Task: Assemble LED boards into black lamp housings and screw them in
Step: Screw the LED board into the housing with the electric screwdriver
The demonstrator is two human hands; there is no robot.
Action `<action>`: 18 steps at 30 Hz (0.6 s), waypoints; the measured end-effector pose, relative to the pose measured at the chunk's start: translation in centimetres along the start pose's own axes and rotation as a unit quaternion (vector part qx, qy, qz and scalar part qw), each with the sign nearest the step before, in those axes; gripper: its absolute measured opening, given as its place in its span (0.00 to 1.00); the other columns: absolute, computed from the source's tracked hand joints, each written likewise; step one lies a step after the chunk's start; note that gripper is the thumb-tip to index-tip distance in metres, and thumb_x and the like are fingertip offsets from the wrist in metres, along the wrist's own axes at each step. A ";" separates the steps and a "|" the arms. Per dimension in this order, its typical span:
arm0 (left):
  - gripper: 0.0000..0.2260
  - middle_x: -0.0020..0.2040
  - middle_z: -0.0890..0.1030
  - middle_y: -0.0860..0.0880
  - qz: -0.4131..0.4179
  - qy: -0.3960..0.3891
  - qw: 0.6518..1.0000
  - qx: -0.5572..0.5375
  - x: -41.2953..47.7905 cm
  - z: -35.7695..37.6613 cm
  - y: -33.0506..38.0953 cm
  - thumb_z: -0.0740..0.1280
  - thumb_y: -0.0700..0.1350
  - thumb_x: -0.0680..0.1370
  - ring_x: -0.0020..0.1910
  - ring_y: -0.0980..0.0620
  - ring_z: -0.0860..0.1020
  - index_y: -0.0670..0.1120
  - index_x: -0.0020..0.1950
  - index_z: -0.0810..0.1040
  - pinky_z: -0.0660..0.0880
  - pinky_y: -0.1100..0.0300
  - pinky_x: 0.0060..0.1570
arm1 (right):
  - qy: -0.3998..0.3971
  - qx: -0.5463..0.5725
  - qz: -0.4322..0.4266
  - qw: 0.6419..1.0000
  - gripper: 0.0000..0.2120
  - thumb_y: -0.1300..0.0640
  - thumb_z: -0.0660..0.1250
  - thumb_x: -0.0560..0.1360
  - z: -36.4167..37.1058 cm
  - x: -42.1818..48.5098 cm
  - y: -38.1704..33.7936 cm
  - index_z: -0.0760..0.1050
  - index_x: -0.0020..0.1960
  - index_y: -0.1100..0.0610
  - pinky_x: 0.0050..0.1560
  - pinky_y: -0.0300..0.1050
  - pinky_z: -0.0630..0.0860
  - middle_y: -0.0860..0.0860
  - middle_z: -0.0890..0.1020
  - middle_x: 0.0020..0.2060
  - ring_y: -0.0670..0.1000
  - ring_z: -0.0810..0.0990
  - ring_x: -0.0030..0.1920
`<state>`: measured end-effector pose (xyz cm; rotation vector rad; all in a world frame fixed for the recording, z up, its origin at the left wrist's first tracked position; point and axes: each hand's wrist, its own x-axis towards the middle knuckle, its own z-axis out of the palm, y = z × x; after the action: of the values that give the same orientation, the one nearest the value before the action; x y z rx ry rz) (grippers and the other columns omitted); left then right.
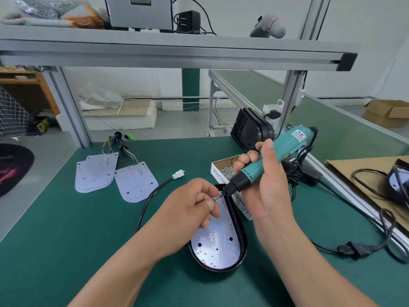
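Step in hand: loading a screw onto the driver. The LED board [218,242] already lies inside the black lamp housing [222,268], so by my reckoning the fastening is only starting; I can't make out any screw heads seated in the board.
Left hand [194,202]: fingers curled, thumb and forefinger pinching a small screw [216,198] right at the tip of the bit, above the far end of the board.
Right hand [265,180]: wrapped firmly round the teal electric screwdriver [281,149], which is tilted with its bit pointing down and left toward the screw.
Where the work sits: the housing lies flat on the green bench mat [88,229], close in front of the person, with its black cable [150,196] looping away to a white connector [178,174].
Next move: I'd judge the screw must sit square on the bit, then go down into a mounting hole with the driver brought upright — a slanted start could cross the thread or skid over the LEDs.
Supplies: two spare boards [135,182] to the left, and an open box of screws [219,171] just beyond the housing.
Writing: "12V" is printed on the board; the box reads "SPRING BAL…" and, on another side, "BALANCE". The driver's label is too small to read.
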<state>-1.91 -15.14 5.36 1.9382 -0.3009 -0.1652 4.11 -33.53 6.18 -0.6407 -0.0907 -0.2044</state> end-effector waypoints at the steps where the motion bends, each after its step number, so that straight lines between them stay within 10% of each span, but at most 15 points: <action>1: 0.12 0.46 0.87 0.51 0.002 0.001 1.000 -0.001 0.0 0.0 0.1 0.61 0.37 0.84 0.34 0.56 0.76 0.54 0.57 0.77 0.75 0.62 0.38 | 0.006 -0.003 -0.001 1.000 0.13 0.49 0.72 0.80 0.0 0.0 0.0 0.73 0.55 0.55 0.43 0.44 0.78 0.49 0.75 0.37 0.50 0.77 0.38; 18: 0.19 0.46 0.86 0.49 -0.012 -0.047 0.995 -0.093 -0.1 -0.4 0.3 0.63 0.46 0.79 0.35 0.52 0.74 0.54 0.70 0.77 0.74 0.62 0.39 | 0.044 0.064 -0.004 0.997 0.13 0.50 0.72 0.81 -0.3 0.1 0.1 0.73 0.56 0.57 0.44 0.46 0.79 0.50 0.74 0.37 0.50 0.77 0.39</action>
<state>-1.89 -14.85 5.82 1.7539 -0.3124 -0.2910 4.23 -33.62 5.88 -0.5025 -0.0222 -0.2328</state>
